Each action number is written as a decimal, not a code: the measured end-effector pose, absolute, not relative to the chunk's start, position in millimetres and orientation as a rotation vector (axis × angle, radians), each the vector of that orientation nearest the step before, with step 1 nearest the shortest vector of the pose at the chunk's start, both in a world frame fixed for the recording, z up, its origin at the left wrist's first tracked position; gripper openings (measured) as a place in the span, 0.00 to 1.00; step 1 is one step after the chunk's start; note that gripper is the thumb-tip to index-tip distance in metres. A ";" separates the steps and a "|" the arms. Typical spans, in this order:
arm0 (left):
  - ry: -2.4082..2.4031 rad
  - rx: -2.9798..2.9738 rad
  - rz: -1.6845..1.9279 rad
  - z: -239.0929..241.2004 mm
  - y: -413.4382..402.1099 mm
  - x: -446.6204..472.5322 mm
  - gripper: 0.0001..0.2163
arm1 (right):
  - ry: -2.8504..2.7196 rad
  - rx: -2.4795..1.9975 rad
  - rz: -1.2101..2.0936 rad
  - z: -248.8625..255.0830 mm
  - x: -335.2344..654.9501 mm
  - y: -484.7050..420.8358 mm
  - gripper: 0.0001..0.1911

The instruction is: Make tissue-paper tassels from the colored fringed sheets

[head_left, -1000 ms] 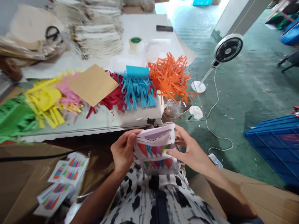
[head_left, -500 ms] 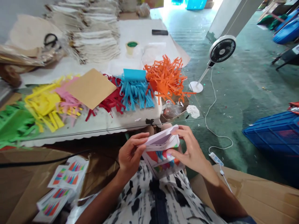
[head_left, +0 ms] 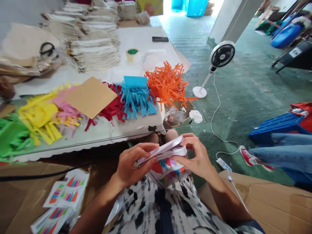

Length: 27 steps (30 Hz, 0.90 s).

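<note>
Over my lap I hold a small white printed packet [head_left: 165, 161] with coloured triangles on it, its top flap folded flat. My left hand [head_left: 133, 162] pinches the left end of the flap, fingers closed on it. My right hand [head_left: 196, 156] grips the right end, fingers curled over the top edge. Just beyond the packet is the glass table edge [head_left: 102, 141].
Fringed paper piles lie on the table: green [head_left: 11, 136], yellow [head_left: 40, 117], pink, red, blue [head_left: 136, 96], orange [head_left: 167, 84], with a brown card [head_left: 90, 96] on top. Printed cards [head_left: 60, 198] are stacked at lower left. A floor fan [head_left: 220, 57], blue crates [head_left: 278, 125] and another person's leg and red shoe [head_left: 248, 156] are at right.
The packet's flap has been pressed down flatter between my hands. The view shifted, and another person's leg and shoe have come into view at right.
</note>
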<state>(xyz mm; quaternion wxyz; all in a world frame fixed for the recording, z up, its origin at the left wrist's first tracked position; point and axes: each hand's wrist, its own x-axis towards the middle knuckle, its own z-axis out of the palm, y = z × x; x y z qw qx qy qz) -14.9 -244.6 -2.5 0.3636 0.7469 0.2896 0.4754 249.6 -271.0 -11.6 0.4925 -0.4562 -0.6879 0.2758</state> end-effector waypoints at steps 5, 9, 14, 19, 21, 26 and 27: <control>0.528 1.945 1.083 23.4 -230.7 -17.1 0.10 | -1.662 -1.143 0.706 -15.6 247.5 -272.2 0.39; 0.605 1.947 0.950 42.8 -222.9 -8.5 0.07 | -1.708 -1.140 0.706 -15.6 248.3 -270.1 0.35; 0.872 2.016 0.791 60.3 -211.3 17.6 0.10 | -1.714 -1.148 0.705 -12.4 245.7 -268.8 0.35; 0.817 2.174 0.812 55.3 -203.7 30.1 0.12 | -1.562 -1.174 0.784 -21.0 244.9 -272.2 0.43; 0.751 2.177 0.844 51.2 -201.6 28.2 0.12 | -1.511 -1.159 0.820 -25.6 244.4 -273.5 0.42; 0.646 1.986 0.827 48.3 -197.1 23.1 0.12 | -1.508 -1.132 0.832 -28.7 242.1 -274.1 0.36; 0.635 1.946 0.822 48.5 -196.6 22.9 0.12 | -1.512 -1.131 0.828 -28.5 241.8 -273.9 0.35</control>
